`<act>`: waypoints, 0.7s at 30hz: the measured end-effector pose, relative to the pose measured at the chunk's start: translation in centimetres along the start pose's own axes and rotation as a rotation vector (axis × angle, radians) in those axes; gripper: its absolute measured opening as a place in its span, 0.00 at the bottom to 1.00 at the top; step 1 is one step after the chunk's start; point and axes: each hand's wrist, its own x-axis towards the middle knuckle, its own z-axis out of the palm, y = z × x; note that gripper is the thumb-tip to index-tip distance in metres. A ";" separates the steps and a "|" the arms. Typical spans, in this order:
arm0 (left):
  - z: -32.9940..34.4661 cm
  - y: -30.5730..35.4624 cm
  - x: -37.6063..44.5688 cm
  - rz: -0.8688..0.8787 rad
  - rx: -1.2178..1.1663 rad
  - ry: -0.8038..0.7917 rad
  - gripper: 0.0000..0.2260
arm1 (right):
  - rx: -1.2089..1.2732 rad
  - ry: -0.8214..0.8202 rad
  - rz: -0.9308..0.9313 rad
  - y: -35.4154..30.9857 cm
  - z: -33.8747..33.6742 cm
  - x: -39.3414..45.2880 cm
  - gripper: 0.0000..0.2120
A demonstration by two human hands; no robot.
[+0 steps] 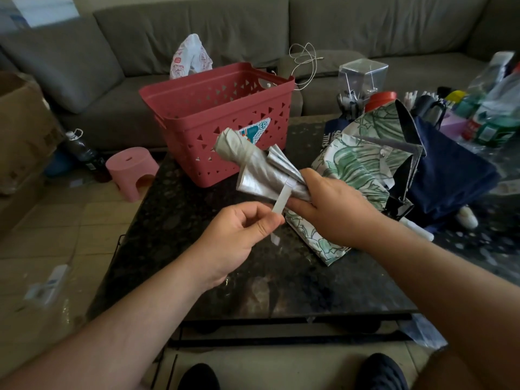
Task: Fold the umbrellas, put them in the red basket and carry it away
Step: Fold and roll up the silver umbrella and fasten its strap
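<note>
Right hand [332, 204] grips the rolled silver fabric umbrella [261, 167] at frame centre; left hand [239, 232] pinches its white strap [281, 199]. Slack strap tension would probably let the pleats unroll.

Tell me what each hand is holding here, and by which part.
The right hand grips the rolled silver umbrella around its lower end. The left hand pinches the free end of that umbrella's white closure strap.

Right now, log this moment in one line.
right hand: grips silver umbrella | left hand: pinches strap | red basket: on table
</note>
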 end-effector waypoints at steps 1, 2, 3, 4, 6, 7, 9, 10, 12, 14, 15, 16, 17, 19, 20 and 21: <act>0.1 0.0 0.0 0.000 0.009 -0.015 0.07 | 0.052 -0.013 0.012 0.0 -0.2 0.1 0.18; 0.1 -0.1 0.1 0.004 0.010 -0.031 0.08 | 0.098 -0.021 0.023 0.1 -0.4 0.1 0.18; 0.2 0.1 0.1 0.001 0.003 -0.038 0.08 | 0.130 -0.024 0.034 0.1 -0.7 0.1 0.17; 0.1 0.0 0.2 0.005 0.010 -0.042 0.09 | 0.150 -0.029 0.045 0.0 -0.9 0.1 0.17; -0.3 0.0 0.6 0.004 0.045 -0.042 0.09 | 0.193 -0.039 0.066 -0.3 -1.3 0.0 0.16; -0.5 0.0 0.7 0.002 0.051 -0.035 0.09 | 0.219 -0.048 0.076 -0.5 -1.5 -0.1 0.15; -1.0 -0.3 1.0 0.009 0.069 -0.031 0.08 | 0.302 -0.075 0.089 -0.9 -1.8 -0.2 0.15; -1.2 -0.6 1.2 0.013 0.080 -0.027 0.06 | 0.368 -0.090 0.095 -1.0 -1.9 -0.2 0.15; -1.6 -1.0 1.4 0.004 0.120 -0.023 0.06 | 0.525 -0.129 0.096 -1.3 -2.2 -0.4 0.14; -2.0 -1.7 1.6 0.014 0.161 -0.028 0.12 | 0.634 -0.194 0.052 -1.5 -2.4 -0.6 0.13; -2.1 -1.6 1.6 0.022 0.178 -0.025 0.14 | 0.660 -0.226 0.018 -1.7 -2.4 -0.8 0.11; -2.2 -1.9 1.8 0.034 0.207 -0.006 0.16 | 0.678 -0.254 -0.011 -2.0 -2.4 -0.9 0.10; -2.3 -2.0 1.9 0.029 0.209 0.003 0.17 | 0.696 -0.281 -0.032 -2.3 -2.4 -1.1 0.10; -2.2 -1.8 1.8 0.025 0.199 0.017 0.13 | 0.724 -0.324 -0.063 -2.8 -2.2 -1.4 0.14; -2.2 -2.0 2.0 0.038 0.220 0.039 0.11 | 0.724 -0.333 -0.074 -3.1 -2.1 -1.5 0.17; -2.3 -1.8 1.8 0.040 0.240 0.063 0.12 | 0.720 -0.336 -0.078 -3.4 -1.9 -1.7 0.19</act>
